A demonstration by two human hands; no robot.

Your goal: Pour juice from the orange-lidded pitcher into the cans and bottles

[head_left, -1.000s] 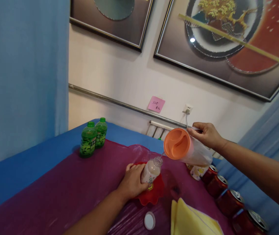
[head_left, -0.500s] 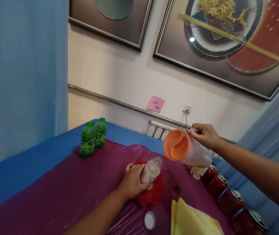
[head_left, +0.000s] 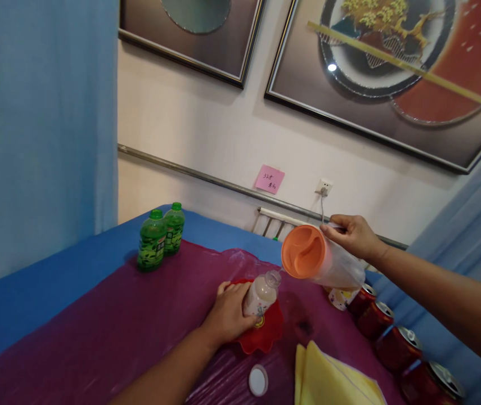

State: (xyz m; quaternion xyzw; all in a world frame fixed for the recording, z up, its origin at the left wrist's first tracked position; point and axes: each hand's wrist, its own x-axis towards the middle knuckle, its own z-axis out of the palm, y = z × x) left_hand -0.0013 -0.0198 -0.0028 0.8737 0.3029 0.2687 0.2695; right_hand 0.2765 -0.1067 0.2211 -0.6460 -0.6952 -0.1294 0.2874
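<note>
My left hand is wrapped round a small clear bottle with a printed label and cloudy contents. The bottle is uncapped and leans a little to the right, over a red scalloped dish. My right hand grips the handle of a clear pitcher with an orange lid. The pitcher is tipped to the left, its lid edge close beside the bottle's mouth, where a thin trickle seems to run. A white cap lies on the purple sheet below the dish.
Two green bottles stand at the back left. Several dark red cans line the right edge, with a patterned white container behind them. A folded yellow cloth lies in front on the purple sheet.
The pitcher has tipped very slightly further, its lid edge a touch lower. My left hand and the bottle stay practically where they were.
</note>
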